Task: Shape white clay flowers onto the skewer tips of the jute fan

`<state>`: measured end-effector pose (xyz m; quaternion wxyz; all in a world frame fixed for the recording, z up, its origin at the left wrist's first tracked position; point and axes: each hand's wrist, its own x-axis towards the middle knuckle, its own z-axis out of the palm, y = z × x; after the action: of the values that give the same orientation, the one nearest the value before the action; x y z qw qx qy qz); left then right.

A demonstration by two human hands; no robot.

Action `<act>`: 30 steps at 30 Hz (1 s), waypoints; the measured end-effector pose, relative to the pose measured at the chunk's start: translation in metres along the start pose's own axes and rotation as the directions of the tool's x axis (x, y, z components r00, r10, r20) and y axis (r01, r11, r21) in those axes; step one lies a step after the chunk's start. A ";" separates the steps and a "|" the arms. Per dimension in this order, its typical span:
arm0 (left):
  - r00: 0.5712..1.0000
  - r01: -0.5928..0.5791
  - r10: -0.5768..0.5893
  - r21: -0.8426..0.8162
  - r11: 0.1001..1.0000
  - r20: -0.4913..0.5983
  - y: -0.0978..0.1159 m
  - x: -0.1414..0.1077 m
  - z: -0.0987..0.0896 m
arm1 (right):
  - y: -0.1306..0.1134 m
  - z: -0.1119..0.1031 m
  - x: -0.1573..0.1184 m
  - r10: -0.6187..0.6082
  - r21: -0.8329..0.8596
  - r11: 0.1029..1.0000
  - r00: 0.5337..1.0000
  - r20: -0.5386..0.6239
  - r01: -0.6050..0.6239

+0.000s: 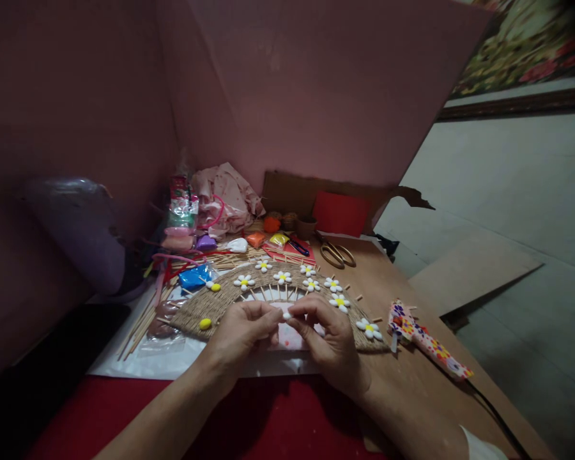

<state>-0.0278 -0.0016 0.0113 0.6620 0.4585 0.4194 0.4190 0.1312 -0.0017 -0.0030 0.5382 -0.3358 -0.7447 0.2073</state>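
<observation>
A small piece of white clay [286, 315] is pinched between the fingertips of my left hand [242, 329] and my right hand [329, 335], which nearly meet. Behind them lies a woven twine arch [230, 285] with thin sticks poking from its edges. White daisies with yellow centres [340, 302] dot its middle and right side. On its left part are a bare yellow oval [205, 324] and a yellow centre with few white petals [213, 287]. Under my hands is a pale pink spotted piece [290, 337].
Gold-handled scissors [334, 253] lie behind the arch, right of coloured clay packs [237, 245]. A blue packet [194, 276] and loose sticks [141, 322] are at the left. A flower-patterned glue gun [429, 342] with a black cord rests on the right.
</observation>
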 end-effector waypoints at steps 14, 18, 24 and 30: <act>1.000 0.013 -0.012 0.005 1.000 -0.028 0.002 -0.001 0.001 | 0.000 0.000 -0.002 0.031 0.016 0.999 0.998 0.052 -0.032; 1.000 0.001 -0.001 -0.018 1.000 -0.023 0.001 -0.001 0.001 | -0.001 -0.001 0.000 -0.021 -0.003 1.000 0.998 0.060 0.021; 1.000 -0.018 0.017 -0.019 1.000 -0.025 -0.002 0.001 0.000 | 0.002 -0.001 0.002 -0.057 -0.024 0.998 0.997 0.047 0.058; 0.982 -0.107 0.089 -0.101 0.989 -0.167 0.003 -0.003 0.003 | -0.008 -0.008 0.020 -0.055 -0.085 0.994 0.994 0.097 0.064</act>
<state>-0.0260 -0.0041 0.0157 0.6284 0.4061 0.4252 0.5093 0.1328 0.0069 0.0185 0.4930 -0.3264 -0.7875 0.1740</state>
